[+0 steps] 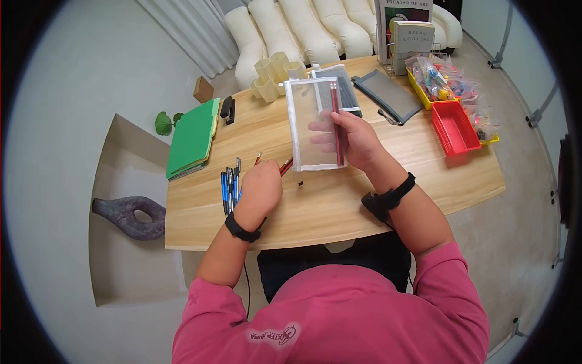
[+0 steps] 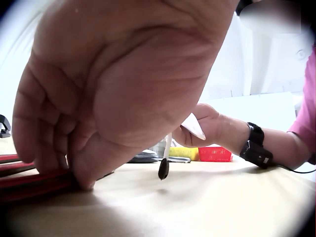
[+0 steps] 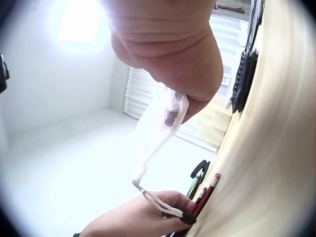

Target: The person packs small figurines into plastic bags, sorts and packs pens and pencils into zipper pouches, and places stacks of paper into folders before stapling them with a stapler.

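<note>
My right hand (image 1: 359, 142) holds up a white-edged mesh pouch (image 1: 309, 142), thumb in front and fingers showing through the mesh behind. Dark red pencils (image 1: 337, 121) stand upright along the pouch's right side. From its corner, a black zip pull (image 2: 163, 169) hangs on a white cord. Lower left, my left hand (image 1: 260, 185) is down at the table, thumb and fingertips pinching red-and-black pencils (image 2: 39, 186); the eraser ends of some (image 3: 216, 178) show in the right wrist view. Blue pens (image 1: 225, 189) lie just left of that hand.
Green folders (image 1: 194, 136) and a black stapler (image 1: 228, 110) are at the left. Behind the pouch are a cream holder (image 1: 270, 76), another pouch (image 1: 347, 91) and a grey pouch (image 1: 388, 94). Books (image 1: 412, 48), a red basket (image 1: 454, 128) and a yellow basket (image 1: 418, 88) stand right.
</note>
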Demonstrator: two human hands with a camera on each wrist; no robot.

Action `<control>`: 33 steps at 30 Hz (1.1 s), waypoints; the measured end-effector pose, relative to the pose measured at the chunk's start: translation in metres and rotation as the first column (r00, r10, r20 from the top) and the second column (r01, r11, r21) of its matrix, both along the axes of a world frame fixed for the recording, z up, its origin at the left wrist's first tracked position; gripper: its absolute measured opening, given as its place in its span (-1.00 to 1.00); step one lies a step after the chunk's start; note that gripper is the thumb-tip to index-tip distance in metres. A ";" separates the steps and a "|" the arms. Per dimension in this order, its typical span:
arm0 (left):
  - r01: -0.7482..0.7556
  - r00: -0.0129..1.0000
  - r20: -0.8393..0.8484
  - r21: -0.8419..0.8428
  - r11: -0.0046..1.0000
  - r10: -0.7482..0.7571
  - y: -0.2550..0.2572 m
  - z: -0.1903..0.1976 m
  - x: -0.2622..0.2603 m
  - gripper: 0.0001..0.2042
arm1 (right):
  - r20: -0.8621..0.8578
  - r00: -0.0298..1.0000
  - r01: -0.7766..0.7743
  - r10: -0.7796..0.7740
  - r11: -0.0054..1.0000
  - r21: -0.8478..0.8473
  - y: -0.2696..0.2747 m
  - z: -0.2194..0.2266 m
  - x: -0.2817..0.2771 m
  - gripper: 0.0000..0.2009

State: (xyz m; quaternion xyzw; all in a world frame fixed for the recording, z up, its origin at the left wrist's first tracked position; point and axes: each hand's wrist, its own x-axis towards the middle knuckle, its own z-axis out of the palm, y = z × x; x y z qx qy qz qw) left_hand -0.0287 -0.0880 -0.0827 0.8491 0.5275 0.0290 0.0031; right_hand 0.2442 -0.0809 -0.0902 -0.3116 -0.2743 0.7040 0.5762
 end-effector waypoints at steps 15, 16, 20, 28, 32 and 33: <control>-0.186 0.968 0.184 0.054 0.981 0.173 0.010 0.015 0.009 -0.82 | -0.067 0.990 0.130 -0.125 0.989 0.075 0.001 0.014 0.022 -0.65; -0.179 0.968 0.187 0.052 0.982 0.167 0.018 0.017 0.011 -0.82 | -0.110 0.981 0.169 -0.159 0.982 0.090 0.002 0.015 0.026 -0.65; 0.035 0.300 0.952 -0.071 0.997 0.057 0.036 0.012 0.025 -0.81 | -0.161 0.965 0.226 -0.208 0.969 0.101 0.005 0.015 0.034 -0.64; 0.301 0.141 0.987 -0.119 0.946 0.079 0.043 -0.009 0.042 -0.73 | -0.124 0.975 0.198 -0.182 0.972 0.128 0.004 0.014 0.031 -0.63; 0.324 0.198 0.974 -0.171 0.930 0.110 0.040 -0.011 0.040 -0.75 | -0.118 0.977 0.191 -0.175 0.972 0.136 0.004 0.016 0.030 -0.63; 0.340 0.206 0.972 -0.178 0.924 0.112 0.040 -0.013 0.039 -0.75 | -0.117 0.977 0.192 -0.177 0.972 0.134 0.004 0.015 0.031 -0.63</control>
